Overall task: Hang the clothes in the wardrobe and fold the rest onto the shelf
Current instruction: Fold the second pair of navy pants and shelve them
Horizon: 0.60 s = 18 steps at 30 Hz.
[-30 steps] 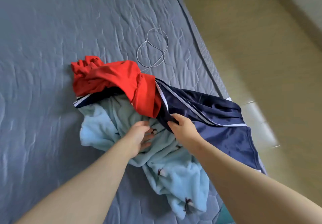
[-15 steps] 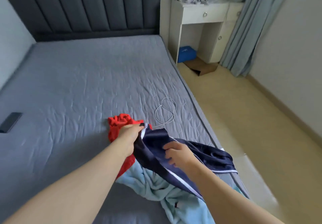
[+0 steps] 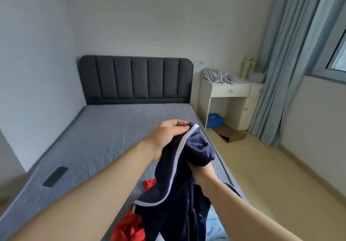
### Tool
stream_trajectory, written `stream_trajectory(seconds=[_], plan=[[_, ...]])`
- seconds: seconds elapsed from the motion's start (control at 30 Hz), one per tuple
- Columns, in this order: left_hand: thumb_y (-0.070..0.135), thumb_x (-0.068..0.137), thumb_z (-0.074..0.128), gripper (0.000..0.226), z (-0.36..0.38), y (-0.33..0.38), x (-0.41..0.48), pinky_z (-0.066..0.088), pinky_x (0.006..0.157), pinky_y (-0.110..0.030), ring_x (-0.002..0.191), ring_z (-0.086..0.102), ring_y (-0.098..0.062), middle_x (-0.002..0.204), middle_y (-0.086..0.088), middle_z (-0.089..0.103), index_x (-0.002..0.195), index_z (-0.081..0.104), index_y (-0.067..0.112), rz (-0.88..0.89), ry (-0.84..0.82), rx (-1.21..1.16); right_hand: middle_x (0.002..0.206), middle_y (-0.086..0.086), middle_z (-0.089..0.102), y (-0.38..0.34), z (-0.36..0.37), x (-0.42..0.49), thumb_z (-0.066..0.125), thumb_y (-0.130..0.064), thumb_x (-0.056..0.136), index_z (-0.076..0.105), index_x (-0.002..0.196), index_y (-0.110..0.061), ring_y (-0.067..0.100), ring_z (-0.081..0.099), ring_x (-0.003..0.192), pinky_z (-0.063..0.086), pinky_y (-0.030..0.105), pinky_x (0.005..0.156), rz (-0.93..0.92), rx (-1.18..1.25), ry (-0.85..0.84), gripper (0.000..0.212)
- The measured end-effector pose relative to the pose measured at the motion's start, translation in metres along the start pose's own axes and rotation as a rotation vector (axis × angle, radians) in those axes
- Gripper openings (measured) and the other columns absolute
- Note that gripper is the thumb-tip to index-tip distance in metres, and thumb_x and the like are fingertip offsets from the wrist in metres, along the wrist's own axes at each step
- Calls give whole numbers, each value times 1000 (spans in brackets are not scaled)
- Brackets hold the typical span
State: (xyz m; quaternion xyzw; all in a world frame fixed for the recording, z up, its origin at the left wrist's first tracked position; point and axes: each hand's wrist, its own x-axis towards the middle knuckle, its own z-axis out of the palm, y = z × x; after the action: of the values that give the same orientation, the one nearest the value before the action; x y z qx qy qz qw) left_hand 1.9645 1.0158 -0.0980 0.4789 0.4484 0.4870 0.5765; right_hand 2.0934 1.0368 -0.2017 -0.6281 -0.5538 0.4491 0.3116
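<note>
While I am watching through the head camera, the left grip [image 3: 168, 137] is pinching the white-trimmed edge of the navy garment [image 3: 183, 203] between thumb and curled fingers, holding that edge at the very top of the cloth. The right grip [image 3: 205, 174] is sitting lower and to the right, its fingers buried in a bunch of the same fabric. They are closing on it, though the fingertips themselves are staying hidden from me.

The garment is hanging in the air above the near end of the bed [image 3: 112, 137], its long axis running close to vertical. The trimmed end is pointing up toward the headboard [image 3: 134, 79], and the loose end is dropping past the bottom of my view, over the red garment [image 3: 131, 227] and the light blue fleece [image 3: 215, 222] lying on the bed.

Half a second ago both grips were working low, near the pile, with the navy cloth draped across the fleece — now they are holding it raised and hanging free. The left grip is keeping its pinch on the white trim. My view is also tilting higher, taking in the wall and the white tabletop [image 3: 239, 82] beside the headboard.
</note>
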Motion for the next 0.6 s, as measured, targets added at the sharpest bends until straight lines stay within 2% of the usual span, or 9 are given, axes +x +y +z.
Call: stream_trajectory(seconds=[0.07,0.13,0.17,0.23,0.3,0.4,0.5,0.57,0.6], plan=[[11,94,49,18,-8,20,-9,53,61,-18,67,65,-9,75,0,71,89,66,15,70,43,-55,104,11,64,-31,-13,-7,48,-19,94,55,86,-23,29,60,93,54,42,79,-14,278,18,11],[11,96,45,21,-17,32,-13,52,65,-21,75,64,-12,84,-1,70,97,65,16,94,108,-29,91,6,64,-60,-24,-11,42,-21,95,56,84,-25,27,61,83,55,32,58,3,526,9,19],[10,97,43,23,-21,36,-15,50,66,-22,77,62,-13,88,0,69,101,64,19,86,141,55,84,4,63,-74,-32,-13,41,-22,95,57,85,-24,24,59,75,52,26,49,-17,599,16,19],[6,95,40,31,-26,42,-21,45,68,-22,81,58,-10,96,4,65,105,61,27,49,210,298,74,0,62,-102,-48,-22,43,-23,93,58,86,-24,19,55,64,48,21,42,-85,712,19,17],[0,92,40,41,-30,45,-24,42,74,-23,93,52,-12,115,4,54,113,54,32,16,231,521,71,-2,64,-125,-63,-31,45,-27,93,59,87,-24,17,57,61,50,22,43,-121,828,-1,16],[6,86,59,67,-29,44,-30,37,87,-24,110,44,-10,133,10,34,139,30,36,2,95,653,55,-2,64,-151,-81,-45,42,-23,96,57,82,-17,14,58,47,49,21,41,-127,1061,-74,21],[4,78,70,79,-21,45,-37,45,87,-25,113,52,-12,129,9,50,138,29,34,14,-43,469,56,-2,54,-178,-103,-62,44,-24,94,51,71,-21,13,52,48,44,18,47,-181,1187,-150,24],[5,75,74,78,-16,40,-43,43,89,-25,111,53,-13,122,7,54,136,31,29,6,-39,557,61,1,59,-194,-116,-75,43,-26,94,52,70,-21,15,55,51,49,21,57,-211,1263,-190,27],[8,77,73,72,-14,37,-45,42,88,-24,110,53,-12,120,7,56,135,35,25,-8,-12,619,69,5,67,-198,-120,-81,40,-27,96,54,73,-21,16,60,52,52,24,68,-235,1292,-199,28]])
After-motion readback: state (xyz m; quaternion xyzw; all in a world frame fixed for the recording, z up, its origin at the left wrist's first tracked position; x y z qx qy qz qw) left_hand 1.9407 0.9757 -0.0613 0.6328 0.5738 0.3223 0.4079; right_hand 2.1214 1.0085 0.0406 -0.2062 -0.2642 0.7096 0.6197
